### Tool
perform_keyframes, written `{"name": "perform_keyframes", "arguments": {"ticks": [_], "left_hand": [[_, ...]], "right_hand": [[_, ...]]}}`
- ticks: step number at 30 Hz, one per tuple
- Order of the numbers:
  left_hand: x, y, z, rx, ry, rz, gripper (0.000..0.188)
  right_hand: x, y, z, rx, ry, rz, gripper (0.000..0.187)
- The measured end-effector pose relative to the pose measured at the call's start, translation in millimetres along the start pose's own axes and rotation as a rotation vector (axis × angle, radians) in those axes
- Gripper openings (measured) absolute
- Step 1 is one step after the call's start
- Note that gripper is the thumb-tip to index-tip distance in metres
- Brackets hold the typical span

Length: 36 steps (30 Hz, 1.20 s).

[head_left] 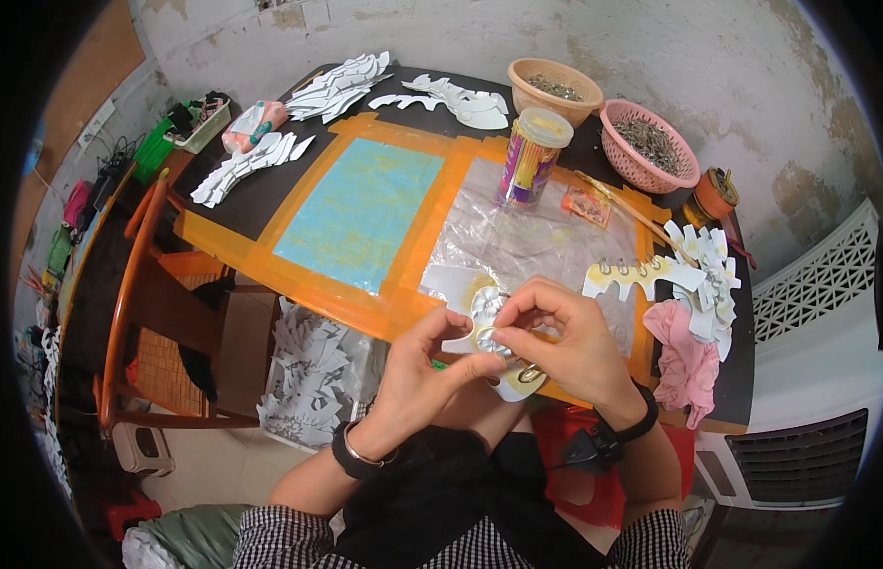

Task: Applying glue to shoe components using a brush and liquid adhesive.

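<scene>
Between both hands, over the table's front edge, is a white cut-out piece (pixel 456 343) with yellowish smears that look like glue. Metal rings show at its lower end, and a gathered, shiny white part sits in its middle. My left hand (pixel 418 375) grips it from the left, thumb along the lower side and fingers curled. My right hand (pixel 565 337) is closed, its thumb and fingertips pinching at the middle of the piece. What lies right under those fingertips is hidden. A similar white toothed piece (pixel 641 275) with yellow smears and several metal rings lies to the right.
A tub of sticks (pixel 532 161) stands behind my hands, near a beige basket (pixel 527 76) and pink basket (pixel 641 175) of metal parts. A brush (pixel 622 204), pink cloth (pixel 683 351) and white cut-outs (pixel 332 90) lie around. A blue sheet (pixel 361 213) is taped down left.
</scene>
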<state>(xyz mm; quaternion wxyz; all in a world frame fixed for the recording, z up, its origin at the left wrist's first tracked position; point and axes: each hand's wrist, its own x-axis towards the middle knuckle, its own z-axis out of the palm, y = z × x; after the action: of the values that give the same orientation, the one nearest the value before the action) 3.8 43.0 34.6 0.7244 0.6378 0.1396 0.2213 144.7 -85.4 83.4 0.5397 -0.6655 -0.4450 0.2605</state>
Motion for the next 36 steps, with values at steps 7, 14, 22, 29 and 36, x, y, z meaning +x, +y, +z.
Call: {"name": "perform_keyframes", "arguments": {"ticks": [7,14,22,29,36], "left_hand": [[-3,15,2,0.239,0.019,0.011,0.024],[-10,10,0,0.450,0.062,0.108,0.024],[-20,9,0,0.229,-0.021,-0.011,0.020],[-38,19,-4,-0.147,-0.153,-0.165,0.014],[-65,25,-7,-0.267,-0.187,-0.210,0.014]], "right_hand": [[-8,5,1,-0.034,0.042,-0.058,0.011],[-14,14,13,0.064,0.064,-0.034,0.010],[-19,23,12,0.357,0.002,0.066,0.040],[-39,15,27,0.528,-0.037,-0.050,0.032],[-64,-6,40,0.613,-0.023,0.040,0.031]]}}
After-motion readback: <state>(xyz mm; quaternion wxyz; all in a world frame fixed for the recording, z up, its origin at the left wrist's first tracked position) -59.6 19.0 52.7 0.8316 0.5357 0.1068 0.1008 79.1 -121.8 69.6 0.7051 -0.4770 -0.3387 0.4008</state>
